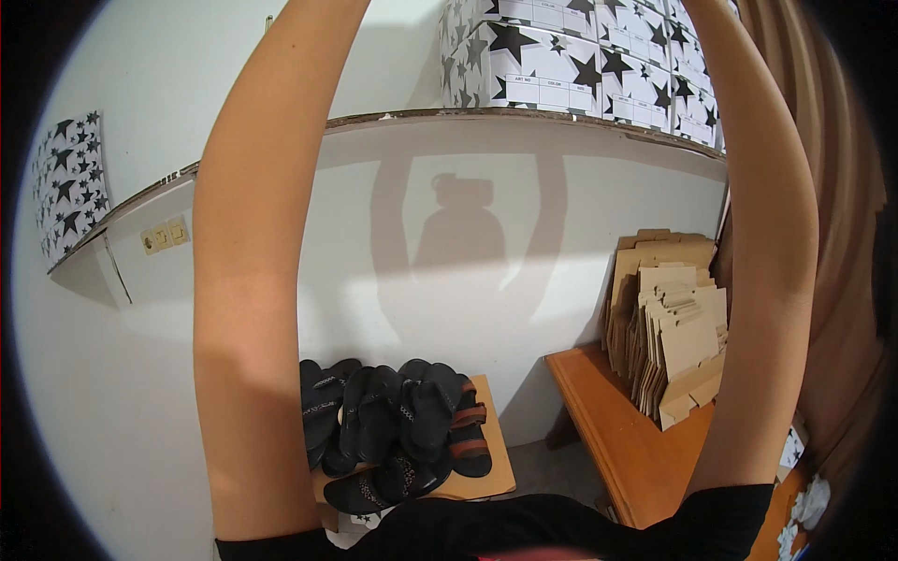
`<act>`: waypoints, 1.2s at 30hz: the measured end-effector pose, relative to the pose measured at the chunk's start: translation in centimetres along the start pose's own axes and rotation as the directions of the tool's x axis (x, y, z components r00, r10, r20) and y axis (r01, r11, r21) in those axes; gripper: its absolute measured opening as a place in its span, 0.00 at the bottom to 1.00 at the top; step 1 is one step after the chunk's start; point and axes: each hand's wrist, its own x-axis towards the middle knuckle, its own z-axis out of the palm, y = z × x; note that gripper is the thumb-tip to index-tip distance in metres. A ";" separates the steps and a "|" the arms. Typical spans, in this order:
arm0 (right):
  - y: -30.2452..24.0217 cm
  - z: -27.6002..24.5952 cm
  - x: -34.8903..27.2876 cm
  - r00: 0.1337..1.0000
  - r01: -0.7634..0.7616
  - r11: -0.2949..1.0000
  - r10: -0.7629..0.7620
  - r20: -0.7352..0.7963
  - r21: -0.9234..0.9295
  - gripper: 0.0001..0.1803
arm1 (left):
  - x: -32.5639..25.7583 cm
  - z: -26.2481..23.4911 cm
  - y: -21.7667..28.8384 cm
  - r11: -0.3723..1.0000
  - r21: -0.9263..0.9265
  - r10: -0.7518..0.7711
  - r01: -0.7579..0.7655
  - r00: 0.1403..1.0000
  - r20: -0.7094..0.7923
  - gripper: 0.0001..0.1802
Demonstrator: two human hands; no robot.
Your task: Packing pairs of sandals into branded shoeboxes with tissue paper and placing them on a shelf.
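Observation:
Both of my bare forearms reach straight up and leave the picture at its upper edge, so neither hand shows. The right arm rises beside white boxes with black stars [545,67], stacked on a wall shelf [524,113]. My left arm crosses the shelf's edge farther left, in front of the bare wall. What my hands hold or touch, if anything, is hidden above the view.
Below lie several black sandals [374,411] on a cardboard sheet [491,467]. Flattened brown cartons [687,337] lean on a wooden table [599,402] at right. A brown curtain [842,280] hangs at far right. Another star-patterned box [73,182] stands far left, near wall switches [165,235].

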 end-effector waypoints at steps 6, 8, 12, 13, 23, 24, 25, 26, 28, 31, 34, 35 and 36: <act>2.4 2.1 1.6 0.999 0.019 0.994 -0.016 0.031 -0.107 0.48 | 3.0 -1.0 -1.8 0.990 0.128 -0.063 0.056 0.996 0.055 0.41; 3.0 2.6 1.9 0.997 -0.081 0.986 0.080 -0.012 -0.146 0.50 | 3.7 -1.3 -1.6 0.974 0.160 -0.175 0.159 0.980 0.092 0.49; 4.5 3.6 2.4 0.996 -0.091 0.989 0.088 -0.033 -0.113 0.50 | 4.3 -0.8 -1.7 0.961 0.241 -0.157 0.137 0.985 0.067 0.53; 4.8 3.8 2.3 0.996 -0.086 0.990 0.083 -0.025 -0.111 0.50 | 4.3 -0.6 -1.8 0.959 0.248 -0.157 0.134 0.985 0.072 0.53; 2.6 4.2 2.4 0.995 -0.066 0.995 0.071 0.067 -0.080 0.47 | 4.4 -2.6 -2.1 0.960 0.226 -0.192 0.168 0.977 0.093 0.57; 2.6 4.3 2.6 0.995 -0.065 0.995 0.070 0.067 -0.082 0.47 | 4.3 -2.7 -2.1 0.963 0.215 -0.187 0.163 0.978 0.097 0.57; 2.7 4.5 2.8 0.997 -0.043 0.994 0.049 0.052 -0.101 0.47 | 3.8 -2.5 -2.2 0.966 0.216 -0.166 0.144 0.983 0.085 0.56; 2.8 4.7 2.9 0.999 -0.022 0.993 0.027 0.039 -0.120 0.48 | 3.4 -2.3 -2.4 0.967 0.211 -0.164 0.143 0.983 0.086 0.56; 3.0 4.7 3.2 0.999 -0.005 0.993 0.011 0.048 -0.121 0.48 | 2.8 -2.3 -2.5 0.970 0.228 -0.107 0.084 0.991 0.087 0.57; 3.2 4.5 3.5 0.999 0.001 0.993 0.004 0.040 -0.114 0.48 | 4.0 -2.4 -1.9 0.959 0.208 -0.203 0.195 0.979 0.019 0.58; 4.0 4.1 3.5 0.998 -0.033 0.994 0.038 0.047 -0.101 0.48 | 4.7 -1.6 -1.5 0.942 0.228 -0.259 0.245 0.966 0.030 0.59; 4.4 4.0 3.4 0.996 -0.057 0.994 0.063 0.068 -0.089 0.48 | 4.7 -1.2 -1.5 0.943 0.226 -0.259 0.245 0.965 0.032 0.59; 4.8 4.1 3.2 0.996 -0.058 0.994 0.065 0.069 -0.091 0.48 | 4.6 -0.8 -1.5 0.939 0.246 -0.248 0.239 0.969 0.008 0.58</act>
